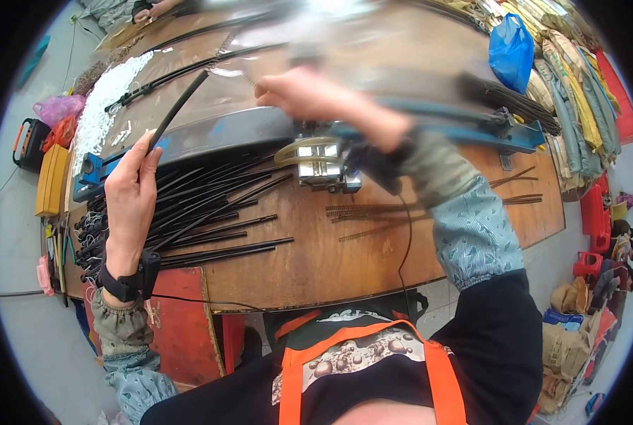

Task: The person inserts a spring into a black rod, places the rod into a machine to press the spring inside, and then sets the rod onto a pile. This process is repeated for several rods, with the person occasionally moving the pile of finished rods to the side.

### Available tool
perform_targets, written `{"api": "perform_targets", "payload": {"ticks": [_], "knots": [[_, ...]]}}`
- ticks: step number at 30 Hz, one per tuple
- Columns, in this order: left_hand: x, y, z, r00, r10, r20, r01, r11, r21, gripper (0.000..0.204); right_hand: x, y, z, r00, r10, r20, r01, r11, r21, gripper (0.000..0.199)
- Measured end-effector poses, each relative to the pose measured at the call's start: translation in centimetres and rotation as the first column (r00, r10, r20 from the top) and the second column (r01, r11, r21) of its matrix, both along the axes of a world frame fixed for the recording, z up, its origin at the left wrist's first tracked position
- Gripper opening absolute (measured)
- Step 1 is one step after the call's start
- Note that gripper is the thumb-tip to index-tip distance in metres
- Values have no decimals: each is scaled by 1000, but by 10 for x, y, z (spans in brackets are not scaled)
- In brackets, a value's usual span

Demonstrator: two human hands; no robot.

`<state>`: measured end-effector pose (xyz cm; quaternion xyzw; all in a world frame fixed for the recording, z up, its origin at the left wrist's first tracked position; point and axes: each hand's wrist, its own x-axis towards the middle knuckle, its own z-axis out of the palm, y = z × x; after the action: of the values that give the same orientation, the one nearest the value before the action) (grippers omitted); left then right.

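My left hand (132,180) is closed round a short black tube (180,101), which points up and to the right. Across the bench, my right hand (299,93) is raised over the blue metal rail (224,134), its fingers pinched together. From its fingertips a thin coil spring (248,78) seems to stick out, partly smeared by motion. Below the left hand lies a heap of black tubes (210,188), several with white cords at their left ends. A small metal clamp fixture (318,164) sits at the rail's middle, under my right forearm.
Loose long springs (373,211) lie on the wooden bench (309,262), right of the fixture. White small pieces (107,99) are piled at the far left. A blue plastic bag (511,53) and stacked sacks (579,106) stand at the right. A black cable (406,248) crosses the bench.
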<state>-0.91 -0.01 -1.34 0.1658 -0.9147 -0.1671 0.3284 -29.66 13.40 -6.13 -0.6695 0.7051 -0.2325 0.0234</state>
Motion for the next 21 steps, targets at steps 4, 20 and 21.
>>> {"api": "perform_targets", "payload": {"ticks": [4, 20, 21], "knots": [[3, -19, -7, 997, 23, 76, -18, 998, -68, 28, -20, 19, -11, 963, -170, -209, 134, 975, -175, 16], [-155, 22, -59, 931, -295, 214, 338, 919, -203, 16, -93, 210, -26, 882, -430, -193, 336, 861, -382, 10], [-154, 22, -58, 932, -301, 203, 332, 932, -144, 18, -94, 208, -29, 884, -430, -186, 350, 870, -349, 10]]}}
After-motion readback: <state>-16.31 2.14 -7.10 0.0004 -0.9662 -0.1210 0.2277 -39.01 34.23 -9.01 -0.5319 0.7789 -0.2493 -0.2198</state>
